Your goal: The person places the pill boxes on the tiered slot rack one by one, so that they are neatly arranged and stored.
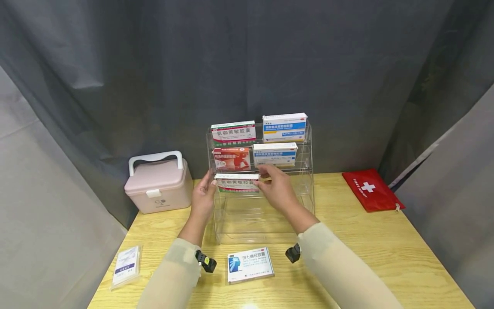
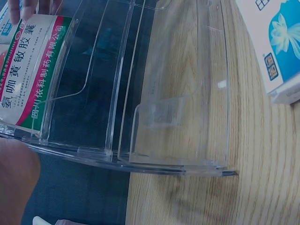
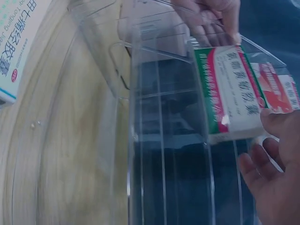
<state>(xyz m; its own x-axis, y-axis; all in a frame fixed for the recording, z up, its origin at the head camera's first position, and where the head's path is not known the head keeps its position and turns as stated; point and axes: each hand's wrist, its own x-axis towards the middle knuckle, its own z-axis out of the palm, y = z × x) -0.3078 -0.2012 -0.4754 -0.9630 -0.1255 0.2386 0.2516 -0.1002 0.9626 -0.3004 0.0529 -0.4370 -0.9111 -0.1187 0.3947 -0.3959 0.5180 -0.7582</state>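
A white, green and red medicine box (image 1: pixel 237 183) stands on the third tier of a clear acrylic display rack (image 1: pixel 262 237). My left hand (image 1: pixel 203 195) grips the rack's left side, thumb at the box's left end. At the box's other end, my right hand (image 1: pixel 279 189) pinches the corner; in the right wrist view the thumb touches it while the lower fingers curl apart from it. A matching box (image 1: pixel 233 134) and a blue-white box (image 1: pixel 284 128) fill the top tier. Below them sit a red box (image 1: pixel 231 159) and another blue-white box (image 1: pixel 275 155).
A white-blue medicine box (image 1: pixel 250 265) lies flat before the rack. To the left are a pink lidded case (image 1: pixel 158 184) with a white handle and a plastic-wrapped packet (image 1: pixel 126 266). A red first aid pouch (image 1: pixel 370 190) lies at the right. Dark curtain (image 1: pixel 247 64) hangs behind.
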